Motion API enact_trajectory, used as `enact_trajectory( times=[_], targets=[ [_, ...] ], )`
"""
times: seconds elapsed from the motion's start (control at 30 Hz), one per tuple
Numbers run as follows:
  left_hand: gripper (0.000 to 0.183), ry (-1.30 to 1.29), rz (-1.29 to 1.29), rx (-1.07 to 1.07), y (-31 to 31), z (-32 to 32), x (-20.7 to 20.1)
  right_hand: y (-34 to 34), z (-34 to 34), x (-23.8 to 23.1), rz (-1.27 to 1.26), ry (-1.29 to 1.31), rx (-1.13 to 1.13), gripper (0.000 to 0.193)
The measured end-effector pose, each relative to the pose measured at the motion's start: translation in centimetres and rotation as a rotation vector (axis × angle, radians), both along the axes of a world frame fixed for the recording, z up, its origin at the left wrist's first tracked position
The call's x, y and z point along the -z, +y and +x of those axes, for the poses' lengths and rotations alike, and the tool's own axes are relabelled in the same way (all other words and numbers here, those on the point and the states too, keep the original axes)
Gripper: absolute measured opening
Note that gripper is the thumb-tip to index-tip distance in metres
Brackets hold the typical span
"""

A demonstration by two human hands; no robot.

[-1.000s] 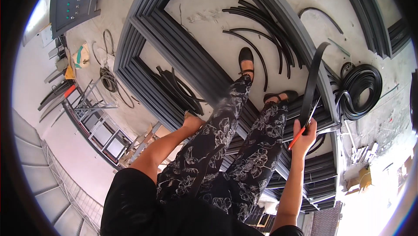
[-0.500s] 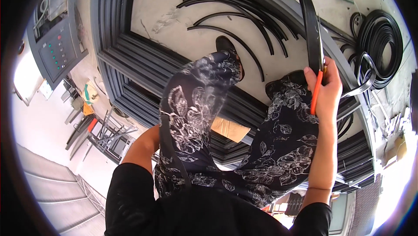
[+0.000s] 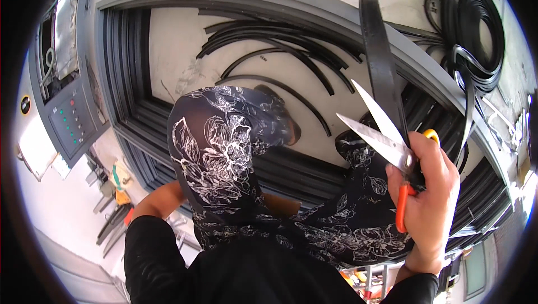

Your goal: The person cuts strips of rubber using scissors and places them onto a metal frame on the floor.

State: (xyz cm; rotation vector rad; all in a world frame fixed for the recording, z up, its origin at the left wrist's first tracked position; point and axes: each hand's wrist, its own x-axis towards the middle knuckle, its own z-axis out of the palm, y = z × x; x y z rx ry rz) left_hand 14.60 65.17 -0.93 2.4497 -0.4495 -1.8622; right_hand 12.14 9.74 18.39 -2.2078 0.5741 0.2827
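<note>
My right hand point(image 3: 431, 192) is closed around a pair of scissors point(image 3: 386, 141) with orange and yellow handles. Their blades stand apart and point up and to the left. A flat black strip point(image 3: 382, 63), which looks like rubber, rises behind the blades; its lower end meets my fingers, and I cannot tell if they grip it too. My left forearm point(image 3: 161, 199) goes behind my raised left leg, which hides the hand completely.
Grey-black frames point(image 3: 131, 63) lie stacked around my legs. Several cut black strips point(image 3: 269, 32) rest on the floor inside them. At the far right is a coil of black strip point(image 3: 479, 35). A grey control panel point(image 3: 70, 116) stands at the left.
The scissors' blades, narrow and upright before, now show spread and swung to the left. My right hand and the strip sit lower in view, and my left knee is higher and further left.
</note>
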Motion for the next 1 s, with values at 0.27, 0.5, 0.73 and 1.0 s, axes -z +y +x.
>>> enact_trajectory(
  times=[0.27,0.5,0.73,1.0],
  targets=[
    [0.022,-0.247,-0.553,-0.470,-5.9,10.2,3.2,1.1,-3.0,-0.1,-0.112,-0.087,0.107,0.031],
    [0.017,-0.417,-0.913,-0.762,-23.2,19.7,-12.6,-0.1,-2.8,0.1,-0.248,-0.175,0.197,0.032],
    [0.043,0.453,-0.795,-0.835,-39.5,17.1,-17.7,-0.5,-3.5,-0.8,-0.090,-0.349,0.237,0.033],
    [0.053,0.824,-0.734,-0.906,-42.1,15.7,-12.1,0.2,-4.2,-0.7,-0.061,-0.424,0.097,0.035]
  ],
)
